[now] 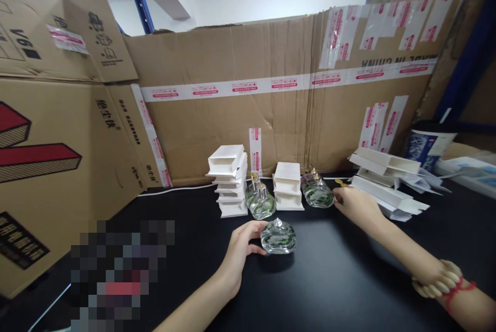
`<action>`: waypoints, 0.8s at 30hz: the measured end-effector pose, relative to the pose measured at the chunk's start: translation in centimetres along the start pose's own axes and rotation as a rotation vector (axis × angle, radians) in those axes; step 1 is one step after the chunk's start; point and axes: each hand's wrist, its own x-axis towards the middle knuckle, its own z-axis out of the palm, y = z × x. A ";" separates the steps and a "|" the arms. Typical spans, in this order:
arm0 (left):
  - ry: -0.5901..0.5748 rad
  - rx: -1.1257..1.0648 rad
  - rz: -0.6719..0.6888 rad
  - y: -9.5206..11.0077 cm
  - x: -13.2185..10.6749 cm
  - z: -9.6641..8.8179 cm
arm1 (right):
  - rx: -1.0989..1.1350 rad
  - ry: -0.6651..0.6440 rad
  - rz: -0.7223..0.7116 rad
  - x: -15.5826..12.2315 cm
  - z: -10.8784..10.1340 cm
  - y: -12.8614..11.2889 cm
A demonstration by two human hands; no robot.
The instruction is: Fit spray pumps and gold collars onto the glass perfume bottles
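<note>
A clear glass perfume bottle (278, 238) without a cap stands on the black table in front of me, with greenish shapes showing through its glass. My left hand (246, 241) grips it from its left side, thumb and fingers around the edge. Further back on the right, my right hand (358, 205) reaches down with curled fingers beside small gold round pieces (341, 182). What those fingertips hold, if anything, is hidden. Just left of them sit more glass bottles (318, 195) with gold-coloured tops. Capped perfume bottles (262, 205) stand behind my left hand.
White open cartons rise in a tall stack (231, 182) and a shorter stack (288, 187). Loose white cartons (387, 182) pile at right, near a blue-and-white tub (430, 140). Cardboard walls (232, 120) close off the back and left. A pixelated patch covers the lower left.
</note>
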 end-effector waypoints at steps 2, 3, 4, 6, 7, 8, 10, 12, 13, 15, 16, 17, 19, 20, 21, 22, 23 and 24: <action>0.003 0.001 -0.001 0.0 0.0 0.0 | 0.003 0.037 0.023 -0.1 -0.3 0.1; 0.002 0.001 0.000 0.0 0.1 0.0 | 0.002 0.054 0.038 -0.1 -0.4 0.1; -0.001 0.002 0.001 0.0 0.1 0.0 | -0.001 0.084 0.053 -0.1 -0.5 0.2; -0.008 0.004 0.004 0.0 0.1 0.0 | -0.004 0.221 0.051 -0.2 -0.6 0.2; -0.012 0.009 0.005 0.0 0.1 0.0 | 0.013 0.334 0.028 -0.2 -0.6 0.0; -0.013 0.016 0.008 0.0 0.0 0.0 | 0.052 0.467 -0.014 -0.3 -0.7 -0.2; -0.011 0.038 0.006 0.1 -0.1 0.1 | 0.204 0.732 -0.168 -0.6 -0.6 -1.0; -0.002 0.074 0.011 0.1 -0.2 0.3 | 0.409 0.875 -0.389 -1.2 -0.4 -2.3; 0.001 0.093 0.019 0.0 -0.3 0.4 | 0.499 0.914 -0.505 -1.6 -0.2 -3.0; -0.021 0.131 0.046 -0.1 -0.3 0.5 | 0.681 0.822 -0.648 -2.4 0.4 -4.5; -0.044 0.151 0.063 -0.1 -0.3 0.5 | 0.739 0.763 -0.692 -2.8 0.6 -5.1; -0.073 0.175 0.081 -0.2 -0.3 0.5 | 0.793 0.719 -0.722 -3.2 0.9 -5.8; -0.128 0.233 0.119 -0.4 -0.3 0.4 | 0.875 0.675 -0.761 -3.9 1.1 -6.7; -0.149 0.267 0.142 -0.5 -0.3 0.4 | 0.908 0.670 -0.773 -4.2 1.1 -7.1; -0.163 0.307 0.169 -0.6 -0.3 0.3 | 0.933 0.669 -0.786 -4.4 1.0 -7.3; -0.170 0.352 0.199 -0.7 -0.3 0.3 | 0.952 0.669 -0.798 -4.6 0.9 -7.5; -0.172 0.407 0.233 -0.9 -0.3 0.4 | 0.966 0.670 -0.806 -4.8 0.7 -7.6; -0.166 0.463 0.266 -1.0 -0.3 0.4 | 0.973 0.669 -0.812 -4.9 0.6 -7.6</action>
